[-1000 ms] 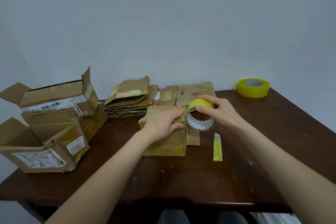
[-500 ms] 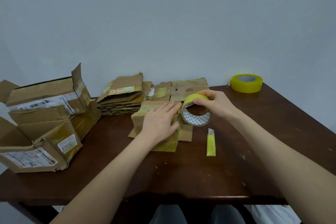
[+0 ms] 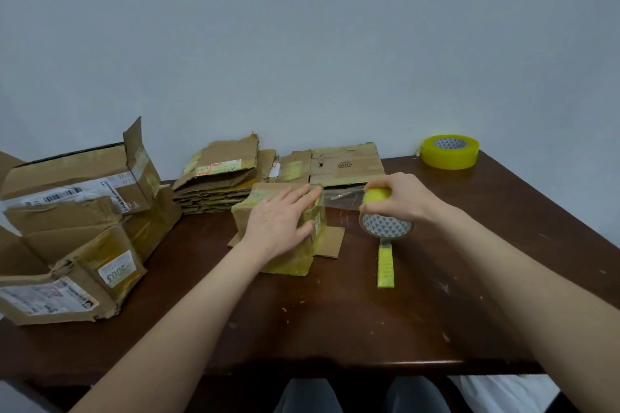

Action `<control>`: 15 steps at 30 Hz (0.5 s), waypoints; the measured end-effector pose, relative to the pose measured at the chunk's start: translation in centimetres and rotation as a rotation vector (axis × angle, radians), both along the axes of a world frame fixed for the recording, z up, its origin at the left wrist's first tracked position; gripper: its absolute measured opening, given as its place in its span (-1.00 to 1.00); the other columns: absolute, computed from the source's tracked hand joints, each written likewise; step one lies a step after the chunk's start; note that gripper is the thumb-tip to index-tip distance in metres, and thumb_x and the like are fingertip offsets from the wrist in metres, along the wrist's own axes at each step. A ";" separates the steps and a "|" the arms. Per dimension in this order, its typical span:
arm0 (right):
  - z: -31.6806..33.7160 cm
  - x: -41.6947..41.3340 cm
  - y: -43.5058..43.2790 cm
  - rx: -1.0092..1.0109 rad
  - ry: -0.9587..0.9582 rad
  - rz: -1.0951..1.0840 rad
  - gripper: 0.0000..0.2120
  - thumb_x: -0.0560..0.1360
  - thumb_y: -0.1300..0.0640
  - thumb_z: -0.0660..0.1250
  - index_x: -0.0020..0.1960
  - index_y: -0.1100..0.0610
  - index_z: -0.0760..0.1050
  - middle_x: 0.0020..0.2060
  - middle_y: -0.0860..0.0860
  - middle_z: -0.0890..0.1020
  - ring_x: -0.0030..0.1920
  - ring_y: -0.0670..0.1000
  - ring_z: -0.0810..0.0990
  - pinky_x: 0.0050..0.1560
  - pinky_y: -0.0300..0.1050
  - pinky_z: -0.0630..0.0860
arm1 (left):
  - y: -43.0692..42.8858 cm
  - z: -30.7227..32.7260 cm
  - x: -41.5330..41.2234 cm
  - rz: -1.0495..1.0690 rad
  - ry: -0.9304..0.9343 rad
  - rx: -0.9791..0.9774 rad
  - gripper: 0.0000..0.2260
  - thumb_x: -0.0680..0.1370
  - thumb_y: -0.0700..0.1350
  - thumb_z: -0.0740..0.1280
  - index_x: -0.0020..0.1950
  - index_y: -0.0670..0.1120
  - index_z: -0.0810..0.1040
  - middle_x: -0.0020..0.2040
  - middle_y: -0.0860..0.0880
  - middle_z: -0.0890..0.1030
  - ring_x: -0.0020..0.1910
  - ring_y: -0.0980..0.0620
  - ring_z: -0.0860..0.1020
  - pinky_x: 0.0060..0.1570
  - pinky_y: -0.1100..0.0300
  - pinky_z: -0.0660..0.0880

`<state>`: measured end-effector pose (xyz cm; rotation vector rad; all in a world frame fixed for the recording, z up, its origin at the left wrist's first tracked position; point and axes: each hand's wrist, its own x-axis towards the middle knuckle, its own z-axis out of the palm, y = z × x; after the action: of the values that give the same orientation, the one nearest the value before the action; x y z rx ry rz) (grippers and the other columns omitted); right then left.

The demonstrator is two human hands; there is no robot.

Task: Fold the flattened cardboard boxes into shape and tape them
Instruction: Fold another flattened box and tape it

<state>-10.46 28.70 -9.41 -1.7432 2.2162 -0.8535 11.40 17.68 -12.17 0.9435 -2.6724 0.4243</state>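
Worktop [image 3: 335,329]: dark brown wood, carries everything; scuffed with pale flecks.
Finished boxes [image 3: 73,245]: at least 2 shaped cartons stacked at the far left, flaps on the upper one standing open; judged done or nearly so.
Flat stack [image 3: 221,184]: pile of flattened cardboard against the wall, centre-left, with more flat sheets just beside it on the right; judged the work left.
Box in hand [image 3: 288,258]: small carton, folded up, centre of worktop, 1 flap lying loose at its right side.
Left hand [image 3: 278,228]: fingers spread flat, pressing down on the box top.
Right hand [image 3: 399,201]: fingers closed around the tape roll [image 3: 385,225], held just right of the box.
Tape strip [image 3: 342,199]: clear length stretched from box edge to roll; uncut.
Spare roll [image 3: 449,151]: yellow, far right corner, well apart.
Cutter [image 3: 385,266]: yellow, lying below the held roll.
Progress: mid-task; this box is at its taping step.
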 end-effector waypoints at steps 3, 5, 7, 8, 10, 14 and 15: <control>0.2 0.4 -0.3 -0.007 0.018 -0.022 -0.55 0.37 -0.09 0.47 0.21 0.04 0.58 0.01 0.05 0.59 0.12 0.08 0.54 0.03 -0.12 0.44 | -0.1 0.4 -0.2 0.023 -0.031 0.047 -0.44 0.60 0.18 0.09 0.55 0.20 -0.06 0.56 0.13 0.10 0.52 0.04 0.14 0.43 0.04 0.19; 0.7 0.6 -0.6 -0.023 -0.005 -0.023 -0.49 0.38 -0.09 0.46 0.28 0.06 0.55 0.18 0.07 0.60 0.20 0.07 0.52 0.08 -0.15 0.42 | 0.3 1.0 -0.2 0.048 -0.079 0.066 -0.41 0.59 0.20 0.11 0.56 0.16 -0.05 0.56 0.09 0.09 0.53 0.03 0.10 0.48 -0.02 0.08; 1.4 0.8 -0.8 -0.020 -0.012 -0.011 -0.46 0.40 -0.13 0.45 0.31 0.07 0.53 0.25 0.05 0.57 0.24 0.05 0.50 0.11 -0.17 0.39 | 1.4 1.6 0.0 0.009 -0.047 -0.011 -0.41 0.56 0.22 0.17 0.54 0.06 0.14 0.53 0.01 0.22 0.51 -0.02 0.16 0.48 -0.06 0.10; 1.7 0.9 -1.0 -0.014 -0.011 -0.007 -0.45 0.40 -0.15 0.44 0.31 0.08 0.52 0.27 0.05 0.56 0.27 0.05 0.49 0.14 -0.15 0.39 | 2.3 1.7 -0.1 -0.055 0.024 -0.082 -0.47 0.54 0.19 0.21 0.46 0.00 0.32 0.45 -0.03 0.36 0.46 -0.05 0.28 0.44 -0.07 0.22; 2.2 1.1 -1.3 -0.009 0.000 -0.011 -0.45 0.41 -0.17 0.43 0.31 0.09 0.52 0.29 0.04 0.55 0.31 0.06 0.46 0.23 -0.10 0.37 | 4.5 1.4 -0.8 -0.254 0.244 -0.201 -0.69 0.51 0.05 0.25 0.15 -0.07 0.58 0.14 -0.06 0.60 0.17 -0.06 0.55 0.10 0.02 0.54; 2.5 1.4 -1.3 -0.011 -0.018 -0.018 -0.48 0.43 -0.14 0.43 0.30 0.10 0.53 0.30 0.02 0.54 0.33 0.04 0.45 0.27 -0.10 0.35 | 10.2 -0.3 -4.2 -0.390 0.197 -0.057 -0.78 0.54 -0.03 0.23 0.03 -0.06 0.63 -0.09 -0.02 0.62 -0.19 -0.02 0.61 -0.36 0.13 0.51; 2.5 1.5 -1.1 -0.009 -0.031 -0.017 -0.48 0.43 -0.14 0.43 0.30 0.10 0.53 0.30 0.02 0.54 0.33 0.04 0.45 0.27 -0.11 0.35 | 11.4 -0.9 -5.4 -0.331 0.125 0.044 -0.73 0.58 0.01 0.21 0.16 -0.06 0.58 0.00 -0.04 0.61 -0.10 -0.05 0.61 -0.27 0.10 0.52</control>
<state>-8.97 27.57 -6.95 -1.7054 2.2147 -0.8890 6.03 29.04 -13.03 0.5039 -2.6619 0.2261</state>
